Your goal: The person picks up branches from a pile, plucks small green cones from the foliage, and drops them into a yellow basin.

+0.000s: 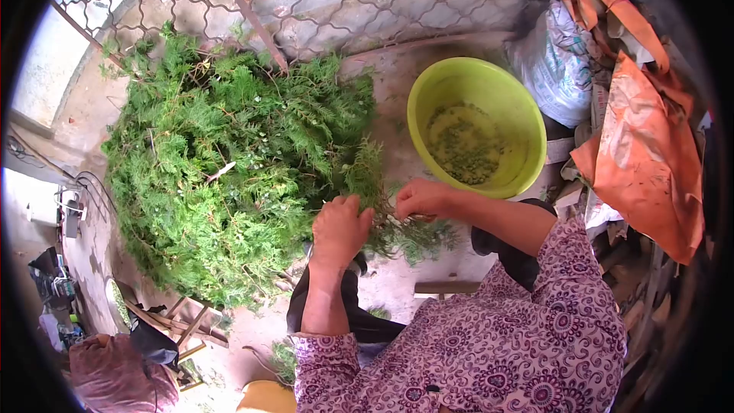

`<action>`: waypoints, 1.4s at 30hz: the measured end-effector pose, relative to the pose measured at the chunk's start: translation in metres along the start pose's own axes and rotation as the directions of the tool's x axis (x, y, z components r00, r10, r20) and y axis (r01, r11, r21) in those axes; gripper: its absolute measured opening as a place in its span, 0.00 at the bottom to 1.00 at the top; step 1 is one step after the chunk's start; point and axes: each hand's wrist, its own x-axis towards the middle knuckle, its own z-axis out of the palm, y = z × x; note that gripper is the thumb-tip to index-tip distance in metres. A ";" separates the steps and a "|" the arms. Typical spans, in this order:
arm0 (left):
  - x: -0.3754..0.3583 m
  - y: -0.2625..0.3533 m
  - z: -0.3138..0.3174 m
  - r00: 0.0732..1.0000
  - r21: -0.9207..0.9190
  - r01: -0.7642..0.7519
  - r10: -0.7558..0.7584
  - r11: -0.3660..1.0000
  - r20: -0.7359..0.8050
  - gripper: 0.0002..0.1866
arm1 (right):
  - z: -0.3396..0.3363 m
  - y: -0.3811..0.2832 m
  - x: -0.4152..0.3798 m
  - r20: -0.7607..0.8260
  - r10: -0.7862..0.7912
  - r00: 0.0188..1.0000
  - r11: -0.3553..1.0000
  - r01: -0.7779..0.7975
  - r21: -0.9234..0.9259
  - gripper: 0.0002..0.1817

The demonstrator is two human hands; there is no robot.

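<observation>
Sprig (387, 220) probably best steadied near stem, with right hand (428, 199) working by fingertips in short, gentle pulls; low wrists and closely spaced hands should limit whipping and snapping. Right fingers curled, seemingly pinching thin stems; left hand (339, 233) bent at edge of branch pile (229, 153), cannot tell if grasping anything. Sprig lies at about eight o'clock from right hand, three from left. Pile at ten o'clock from both; basin (524, 126) with green bits (468, 149) at one from right hand.
</observation>
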 end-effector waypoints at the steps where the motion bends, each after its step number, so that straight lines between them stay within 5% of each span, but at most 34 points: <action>1: 0.005 0.000 0.005 1.000 -0.001 -0.005 0.005 1.000 -0.007 0.12 | 0.001 -0.005 -0.010 -0.010 -0.036 0.999 0.999 0.036 0.026 0.08; 3: 0.014 0.004 0.015 1.000 -0.290 0.027 -0.025 0.957 0.008 0.17 | 0.006 -0.013 -0.030 -0.021 -0.054 0.998 0.999 0.054 0.008 0.08; 4: 0.016 0.010 0.015 1.000 -0.289 0.020 -0.019 0.957 0.004 0.17 | 0.008 -0.015 -0.038 -0.029 -0.069 0.997 0.998 0.069 -0.008 0.09; 5: 0.018 0.016 0.015 0.991 -0.456 0.133 -0.131 0.880 0.037 0.18 | 0.012 -0.015 -0.042 -0.033 -0.076 0.997 0.997 0.075 -0.009 0.09; 7: 0.023 0.023 0.023 0.970 -0.600 0.235 -0.228 0.765 0.089 0.19 | 0.025 -0.013 -0.047 -0.134 -0.218 0.967 0.948 0.177 -0.263 0.12; 10: 0.033 0.025 0.052 0.924 -0.947 0.242 -0.347 0.210 0.159 0.14 | 0.031 -0.004 -0.041 -0.128 -0.255 0.958 0.891 0.182 -0.416 0.14; 11: 0.034 0.027 0.058 0.926 -0.946 0.244 -0.341 0.213 0.162 0.14 | 0.031 0.002 -0.038 -0.121 -0.299 0.946 0.846 0.204 -0.493 0.14; 13: 0.034 0.036 0.052 0.911 -0.976 0.216 -0.361 0.007 0.199 0.10 | 0.027 0.011 -0.031 -0.088 -0.306 0.948 0.864 0.237 -0.444 0.14; 14: 0.035 0.038 0.050 0.911 -0.974 0.224 -0.359 0.015 0.204 0.10 | 0.022 0.013 -0.029 -0.041 -0.295 0.955 0.877 0.253 -0.409 0.15; 16: 0.037 0.039 0.046 0.957 -0.952 0.112 -0.289 0.284 0.027 0.09 | 0.009 0.007 -0.028 0.000 -0.288 0.958 0.894 0.269 -0.359 0.16; 21: 0.035 0.056 0.030 0.948 -0.915 0.287 -0.219 0.282 0.229 0.09 | -0.044 -0.032 -0.055 -0.288 -0.448 0.846 0.889 0.389 -0.240 0.10; 23: 0.035 0.063 0.031 0.951 -0.894 0.296 -0.188 0.336 0.245 0.09 | -0.057 -0.034 -0.059 -0.414 -0.474 0.777 0.842 0.537 0.043 0.09; 25: 0.036 0.065 0.034 0.994 -0.892 0.102 -0.002 0.440 0.112 0.10 | -0.063 -0.030 -0.059 -0.423 -0.477 0.771 0.825 0.559 0.088 0.10; 27: 0.034 0.067 0.032 0.988 -0.888 0.127 0.026 0.443 0.154 0.11 | -0.063 -0.029 -0.059 -0.384 -0.387 0.838 0.861 0.477 0.174 0.10; 32: 0.034 0.071 0.028 0.971 -0.848 0.137 0.099 0.513 0.217 0.12 | -0.063 -0.029 -0.063 -0.161 -0.328 0.931 0.932 0.347 0.108 0.12; 36: 0.035 0.071 0.025 0.957 -0.871 0.211 0.089 0.442 0.277 0.12 | -0.065 -0.031 -0.066 -0.050 -0.321 0.946 0.943 0.324 0.072 0.11; 40: 0.037 0.075 0.025 0.957 -0.885 0.257 0.025 0.388 0.289 0.11 | -0.062 -0.028 -0.060 -0.124 -0.360 0.925 0.933 0.357 -0.047 0.09; 42: 0.039 0.075 0.025 0.962 -0.878 0.226 0.044 0.423 0.269 0.10 | -0.060 -0.022 -0.052 -0.227 -0.560 0.797 0.821 0.498 -0.279 0.08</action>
